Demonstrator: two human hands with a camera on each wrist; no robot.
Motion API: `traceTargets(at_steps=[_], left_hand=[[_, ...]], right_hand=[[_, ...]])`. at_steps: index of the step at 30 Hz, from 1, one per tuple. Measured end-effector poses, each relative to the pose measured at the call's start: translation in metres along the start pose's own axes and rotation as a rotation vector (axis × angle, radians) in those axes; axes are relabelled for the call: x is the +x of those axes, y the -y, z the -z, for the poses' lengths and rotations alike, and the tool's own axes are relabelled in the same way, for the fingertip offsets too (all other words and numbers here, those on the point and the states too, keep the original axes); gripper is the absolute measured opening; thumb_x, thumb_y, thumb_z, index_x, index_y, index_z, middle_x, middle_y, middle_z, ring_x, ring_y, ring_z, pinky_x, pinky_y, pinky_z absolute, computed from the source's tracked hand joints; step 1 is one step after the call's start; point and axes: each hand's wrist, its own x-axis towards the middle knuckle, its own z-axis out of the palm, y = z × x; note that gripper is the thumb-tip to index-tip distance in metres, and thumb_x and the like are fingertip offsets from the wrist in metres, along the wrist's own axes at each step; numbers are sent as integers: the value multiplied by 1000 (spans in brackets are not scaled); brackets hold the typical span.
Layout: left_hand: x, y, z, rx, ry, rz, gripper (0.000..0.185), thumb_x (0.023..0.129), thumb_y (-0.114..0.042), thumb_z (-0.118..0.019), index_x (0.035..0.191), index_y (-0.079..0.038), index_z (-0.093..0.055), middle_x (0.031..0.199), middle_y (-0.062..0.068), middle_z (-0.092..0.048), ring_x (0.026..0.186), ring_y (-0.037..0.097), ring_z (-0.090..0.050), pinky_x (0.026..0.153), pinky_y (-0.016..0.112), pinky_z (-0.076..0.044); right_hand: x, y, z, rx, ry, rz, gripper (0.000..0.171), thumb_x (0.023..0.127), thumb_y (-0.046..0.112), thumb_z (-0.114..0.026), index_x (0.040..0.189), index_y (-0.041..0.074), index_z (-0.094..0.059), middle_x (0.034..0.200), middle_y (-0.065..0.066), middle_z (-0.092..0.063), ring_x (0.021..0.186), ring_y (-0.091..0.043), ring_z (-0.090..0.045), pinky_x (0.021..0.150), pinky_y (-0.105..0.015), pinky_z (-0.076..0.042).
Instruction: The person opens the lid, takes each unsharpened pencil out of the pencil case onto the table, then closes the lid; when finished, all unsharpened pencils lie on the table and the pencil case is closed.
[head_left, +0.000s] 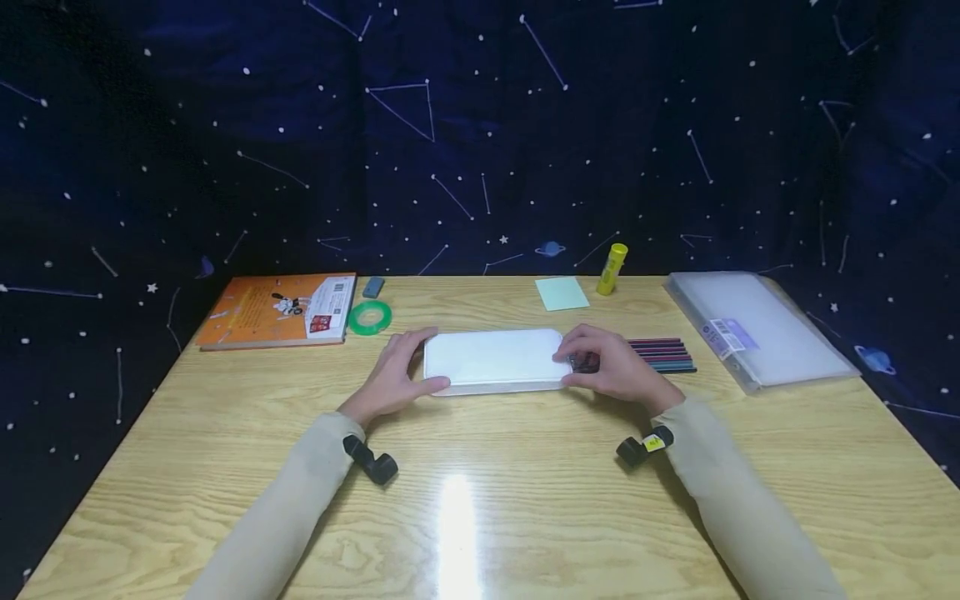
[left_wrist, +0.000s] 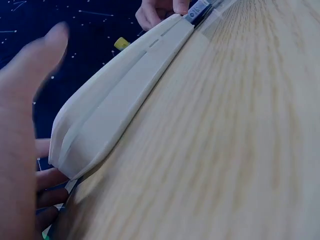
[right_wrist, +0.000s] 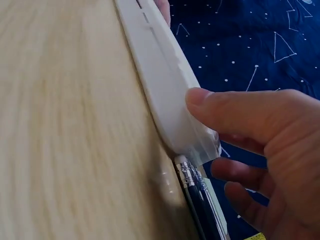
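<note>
On the wooden desk (head_left: 525,500) before a starry backdrop, a closed white pencil case (head_left: 491,358) lies flat at the middle. The left hand (head_left: 393,375) grips its left end, the right hand (head_left: 611,362) its right end. Coloured pencils (head_left: 663,354) still lie outside, just beside it.

Matt white plastic case (head_left: 491,360); glossy varnished wood table (head_left: 525,500); frosted plastic folder (head_left: 757,325); cloth backdrop (head_left: 480,125).

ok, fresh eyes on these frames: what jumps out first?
The white case at the middle of the wooden table, with the left hand and right hand gripping its two ends. Next, the starry dark blue cloth behind, and the orange book at the far left.
</note>
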Motion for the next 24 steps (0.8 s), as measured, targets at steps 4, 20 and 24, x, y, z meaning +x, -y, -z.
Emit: traceTargets(at_steps=[4, 20, 24], left_hand=[[0, 1, -1, -28, -25, -9, 69, 83, -37, -74, 140, -11, -45, 137, 11, -51, 119, 27, -42, 105, 47, -36], [0, 0, 0, -21, -25, 16, 70, 79, -36, -78, 138, -11, -49, 135, 11, -54, 122, 28, -42, 106, 47, -36], [0, 1, 5, -63, -12, 41, 85, 82, -38, -75, 148, -8, -31, 139, 12, -51, 130, 29, -40, 113, 49, -29]], right_hand=[[0, 2, -5, -13, -2, -19, 29, 76, 16, -82, 104, 16, -74, 112, -1, -62, 87, -16, -55, 74, -29, -50], [0, 0, -11, 19, 5, -48, 28, 78, 16, -80, 105, 15, -73, 114, -2, -59, 87, -17, -55, 73, -28, -50], [-3, -1, -7, -5, 8, -51, 34, 82, 20, -77, 115, 16, -68, 112, -2, -62, 89, -18, -55, 76, -32, -50]])
